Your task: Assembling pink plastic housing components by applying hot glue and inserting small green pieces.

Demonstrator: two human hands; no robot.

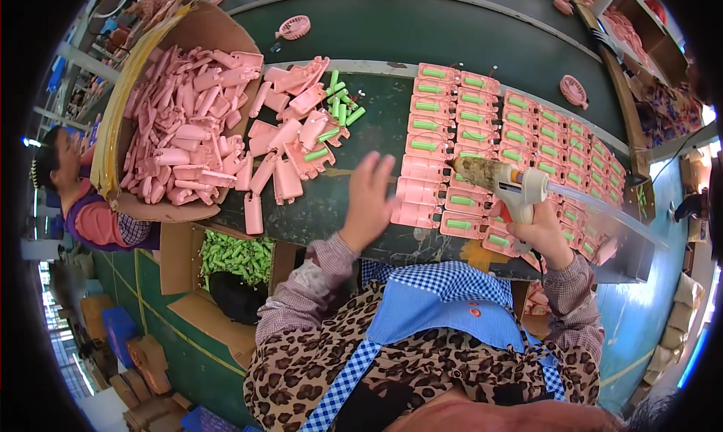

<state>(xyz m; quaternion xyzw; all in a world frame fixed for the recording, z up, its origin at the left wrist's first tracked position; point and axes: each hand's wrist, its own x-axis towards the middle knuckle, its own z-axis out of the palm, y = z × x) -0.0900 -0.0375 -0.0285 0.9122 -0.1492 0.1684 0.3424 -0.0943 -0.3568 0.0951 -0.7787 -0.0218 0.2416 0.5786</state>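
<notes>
In my right hand is a white hot glue gun, a long translucent glue stick running out of its back. Its grimy brown nozzle points left over rows of pink plastic shells. Most shells hold a green battery cell; a few at the near end of the left column have none. My left hand hovers beside those bare shells, fingers spread, with nothing in it. To its left lie loose pink shells and a small heap of green cells.
A cardboard box heaped with pink shells stands at the left. Below it, another box holds many green cells. Pink round pieces lie on the green belt beyond the bench. A co-worker is at the far left.
</notes>
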